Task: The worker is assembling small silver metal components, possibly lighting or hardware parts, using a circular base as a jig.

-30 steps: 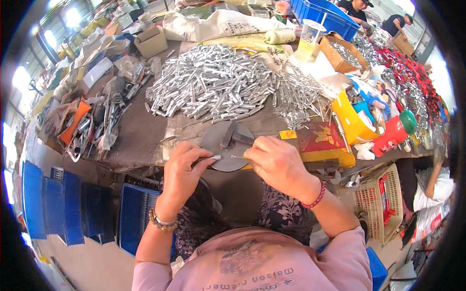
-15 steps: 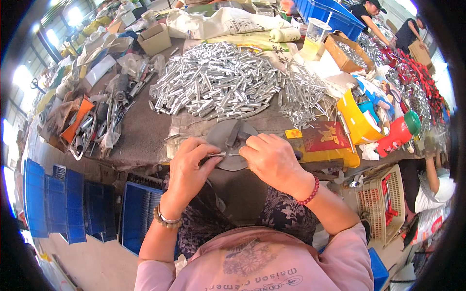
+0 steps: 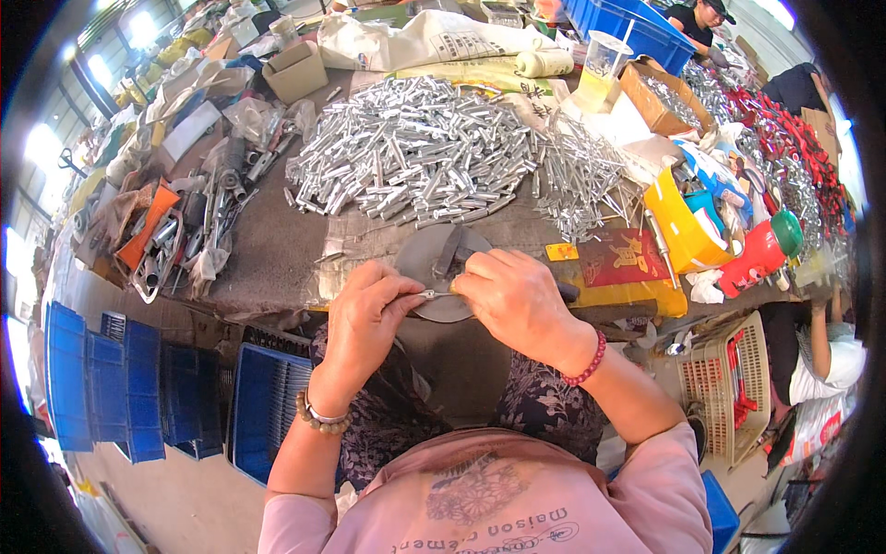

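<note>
My left hand (image 3: 362,309) is closed in a pinch on a small silver metal tube (image 3: 428,294), whose end pokes out past the fingertips. Close beside it, my right hand (image 3: 521,297) is also closed, thumb and finger pressed on a thin metal pin (image 3: 447,294) pointing at the tube. Most of the pin is hidden by the fingers, and I cannot tell whether the two pieces touch. Both hands are over the near part of a round grey metal disc (image 3: 415,247), which carries a dark metal block (image 3: 447,247).
Beyond the disc lies a big heap of silver tubes (image 3: 415,152), with thin pins (image 3: 581,171) piled to its right. A yellow box (image 3: 683,222) and a red bottle (image 3: 752,263) stand at right, tools (image 3: 185,231) at left. Blue crates (image 3: 268,406) flank me; co-workers are at far right.
My right fingertips have come slightly nearer to the left ones, and the gap between the two pieces has narrowed. At the far right, the co-workers have shifted position.
</note>
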A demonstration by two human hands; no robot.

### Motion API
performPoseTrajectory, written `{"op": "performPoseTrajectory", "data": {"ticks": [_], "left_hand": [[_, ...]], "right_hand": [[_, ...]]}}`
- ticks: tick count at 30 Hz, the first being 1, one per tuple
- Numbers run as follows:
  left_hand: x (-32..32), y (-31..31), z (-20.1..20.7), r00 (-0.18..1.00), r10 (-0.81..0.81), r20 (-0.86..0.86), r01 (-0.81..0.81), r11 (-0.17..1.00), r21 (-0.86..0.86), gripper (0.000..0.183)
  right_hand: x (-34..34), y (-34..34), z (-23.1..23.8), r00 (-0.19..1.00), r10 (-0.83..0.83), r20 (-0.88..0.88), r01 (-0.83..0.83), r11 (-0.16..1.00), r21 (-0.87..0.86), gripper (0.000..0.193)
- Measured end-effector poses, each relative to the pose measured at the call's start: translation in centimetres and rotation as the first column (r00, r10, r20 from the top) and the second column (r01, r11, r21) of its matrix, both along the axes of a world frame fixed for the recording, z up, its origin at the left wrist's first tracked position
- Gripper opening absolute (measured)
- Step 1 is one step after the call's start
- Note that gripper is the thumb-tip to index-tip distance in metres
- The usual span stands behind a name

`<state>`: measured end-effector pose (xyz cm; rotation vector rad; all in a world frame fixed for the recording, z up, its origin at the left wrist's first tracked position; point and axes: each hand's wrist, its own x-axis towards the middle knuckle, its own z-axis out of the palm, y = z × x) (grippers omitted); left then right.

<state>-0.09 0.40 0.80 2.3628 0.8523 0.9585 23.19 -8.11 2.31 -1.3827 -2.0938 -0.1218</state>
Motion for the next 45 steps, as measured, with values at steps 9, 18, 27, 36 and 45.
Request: {"op": "performPoseTrajectory", "data": {"ticks": [9,18,27,36,45], "left_hand": [[0.0,-0.6,0.1,1.000,0.028,0.009,-0.028,0.998,-0.049,0.016],[0.2,-0.2,0.0,0.999,-0.001,0.041,0.005,0.997,-0.078,0.019],[-0.1,-0.6,0.0,0.999,0.028,0.018,-0.028,1.000,-0.003,0.015],[0.0,-0.7,0.3,1.000,0.016,0.023,-0.016,1.000,0.005,0.017],[0.1,-0.9,0.6,0.999,0.017,0.028,-0.018,0.999,0.029,0.015]], "right_hand": [[0.5,-0.5,0.2,0.996,-0.005,-0.088,0.009,0.999,0.039,0.005],[12.1,-2.4,0.3,0.899,-0.438,0.012,0.438,0.898,-0.045,0.013],[12.5,-1.6,0.6,0.944,-0.249,0.215,0.267,0.962,-0.062,0.006],[12.1,-0.4,0.7,0.918,-0.296,0.264,0.327,0.942,-0.082,0.015],[10.7,-0.5,1.5,0.942,-0.337,0.007,0.336,0.937,-0.092,0.018]]}}
